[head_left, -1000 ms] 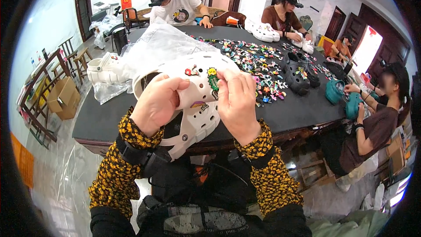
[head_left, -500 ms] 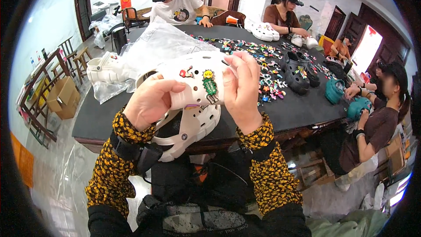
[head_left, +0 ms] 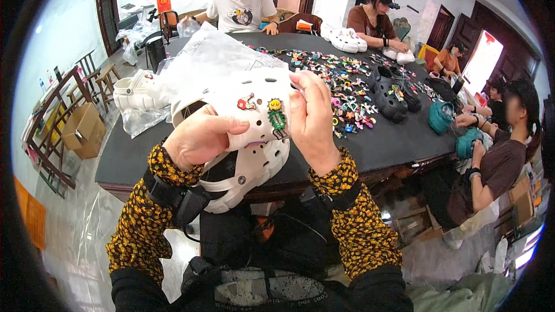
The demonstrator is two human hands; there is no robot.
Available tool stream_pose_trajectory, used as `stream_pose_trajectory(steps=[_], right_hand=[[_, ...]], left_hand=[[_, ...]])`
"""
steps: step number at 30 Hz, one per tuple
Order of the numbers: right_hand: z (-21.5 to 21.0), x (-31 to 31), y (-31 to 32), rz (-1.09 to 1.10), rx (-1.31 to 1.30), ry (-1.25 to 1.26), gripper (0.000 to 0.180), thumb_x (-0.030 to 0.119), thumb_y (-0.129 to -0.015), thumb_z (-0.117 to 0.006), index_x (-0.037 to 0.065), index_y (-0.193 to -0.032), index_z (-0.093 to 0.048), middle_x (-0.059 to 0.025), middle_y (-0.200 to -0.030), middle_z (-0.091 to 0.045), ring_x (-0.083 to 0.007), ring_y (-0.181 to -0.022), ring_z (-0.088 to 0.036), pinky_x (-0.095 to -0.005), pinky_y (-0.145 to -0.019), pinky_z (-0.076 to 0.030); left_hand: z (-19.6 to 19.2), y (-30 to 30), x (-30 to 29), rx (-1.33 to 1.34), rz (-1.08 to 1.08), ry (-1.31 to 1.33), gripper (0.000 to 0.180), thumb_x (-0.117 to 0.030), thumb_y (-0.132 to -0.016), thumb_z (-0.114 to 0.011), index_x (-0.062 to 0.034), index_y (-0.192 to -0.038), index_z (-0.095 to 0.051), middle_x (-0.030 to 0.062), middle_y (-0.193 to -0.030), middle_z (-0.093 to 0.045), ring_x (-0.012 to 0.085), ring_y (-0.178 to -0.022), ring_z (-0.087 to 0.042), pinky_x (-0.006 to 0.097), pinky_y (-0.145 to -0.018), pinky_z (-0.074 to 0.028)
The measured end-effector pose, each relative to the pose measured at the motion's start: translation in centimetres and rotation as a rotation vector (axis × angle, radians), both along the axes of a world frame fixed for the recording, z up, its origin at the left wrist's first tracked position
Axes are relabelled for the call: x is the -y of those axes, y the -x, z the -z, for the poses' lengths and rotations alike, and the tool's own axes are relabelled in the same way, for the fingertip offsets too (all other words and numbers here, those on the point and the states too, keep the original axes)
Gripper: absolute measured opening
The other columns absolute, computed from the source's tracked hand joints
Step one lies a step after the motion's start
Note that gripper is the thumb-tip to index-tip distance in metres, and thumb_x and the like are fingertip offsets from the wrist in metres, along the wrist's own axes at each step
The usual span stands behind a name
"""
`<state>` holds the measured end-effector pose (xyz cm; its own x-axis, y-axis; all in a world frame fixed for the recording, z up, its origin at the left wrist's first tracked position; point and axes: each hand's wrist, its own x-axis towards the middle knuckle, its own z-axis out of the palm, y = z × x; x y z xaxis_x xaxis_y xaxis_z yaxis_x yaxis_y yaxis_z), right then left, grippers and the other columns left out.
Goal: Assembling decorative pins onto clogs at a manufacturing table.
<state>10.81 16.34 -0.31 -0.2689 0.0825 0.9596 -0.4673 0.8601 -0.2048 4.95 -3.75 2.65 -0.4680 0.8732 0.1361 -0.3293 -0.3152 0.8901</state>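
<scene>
From the head camera, I see my left hand (head_left: 199, 138) at the centre of the frame, curled shut around the side of a white clog (head_left: 254, 110), thumb pressed along its lower edge. My right hand (head_left: 312, 118) sits just to the right of it, fingers bent and closed on the toe end of the same clog, fingertips at the top. The clog is held up between both hands, above the near edge of the dark table (head_left: 381, 144). On its top face I can make out a small red charm (head_left: 247, 103), a yellow charm (head_left: 274, 104) and a green charm (head_left: 278, 121) directly under the yellow one. A second white clog (head_left: 248, 176) hangs just below the first, touching my left palm, strap toward the bottom of the frame.

Right of centre, a spread of colourful charms (head_left: 341, 86) covers the table, with a black clog (head_left: 390, 92) beside them. A clear plastic bag (head_left: 208, 58) lies upper left of my hands. Other people sit along the top and right edges of the frame.
</scene>
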Motion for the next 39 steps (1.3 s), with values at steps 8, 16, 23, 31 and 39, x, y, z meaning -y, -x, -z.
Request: stream_pose_trajectory(steps=[8,16,23,31,39], right_hand=[[0.7,-2.4,-0.1,-0.316,0.326,0.199,0.058,0.037,-0.088,-0.063,-0.006,-0.125,-0.049,-0.0235,-0.12,-0.053,-0.0309,-0.113,-0.053,-0.0373,-0.098,-0.04],[1.1,-1.9,-0.7,-0.471,0.381,0.412,0.07,0.042,-0.091,-0.06,-0.007,-0.136,-0.038,-0.0151,-0.126,-0.052,-0.0175,-0.113,-0.05,-0.0279,-0.097,-0.039],[1.6,-2.3,-0.2,-0.4,0.373,0.433,0.073,0.046,-0.088,-0.063,-0.008,-0.132,-0.041,-0.0213,-0.122,-0.054,-0.0229,-0.11,-0.055,-0.0321,-0.096,-0.042],[1.0,-1.1,-0.3,-0.425,0.324,0.458,0.069,0.039,-0.087,-0.065,-0.009,-0.131,-0.042,-0.0218,-0.122,-0.054,-0.0234,-0.111,-0.055,-0.0329,-0.096,-0.042],[1.6,-1.5,0.0,-0.322,0.293,0.396,0.067,0.039,-0.087,-0.065,-0.008,-0.13,-0.044,-0.0238,-0.124,-0.053,-0.0267,-0.114,-0.053,-0.0352,-0.098,-0.04]], left_hand=[[0.7,0.7,0.6,-0.011,-0.055,0.083,0.039,-0.003,-0.084,-0.062,0.0051,-0.121,-0.053,0.0136,-0.115,-0.062,0.0217,-0.102,-0.062,0.036,-0.091,-0.048],[0.3,-0.4,4.5,-0.248,-0.157,0.008,0.032,-0.008,-0.092,-0.053,0.0076,-0.12,-0.053,0.0173,-0.117,-0.061,0.0245,-0.109,-0.059,0.036,-0.095,-0.047],[0.4,0.1,12.4,-0.334,-0.436,0.156,0.025,-0.002,-0.089,-0.049,0.005,-0.111,-0.059,0.0116,-0.094,-0.066,0.0189,-0.089,-0.063,0.032,-0.083,-0.05],[1.1,-1.5,10.3,-1.159,-1.001,0.403,0.024,0.006,-0.087,-0.049,0.0038,-0.109,-0.059,0.0044,-0.096,-0.06,0.0112,-0.086,-0.056,0.024,-0.082,-0.044],[-0.4,-7.4,4.9,-0.804,-0.64,0.139,0.034,0.002,-0.087,-0.049,0.0041,-0.121,-0.053,0.0095,-0.117,-0.057,0.0143,-0.105,-0.055,0.028,-0.094,-0.042]])
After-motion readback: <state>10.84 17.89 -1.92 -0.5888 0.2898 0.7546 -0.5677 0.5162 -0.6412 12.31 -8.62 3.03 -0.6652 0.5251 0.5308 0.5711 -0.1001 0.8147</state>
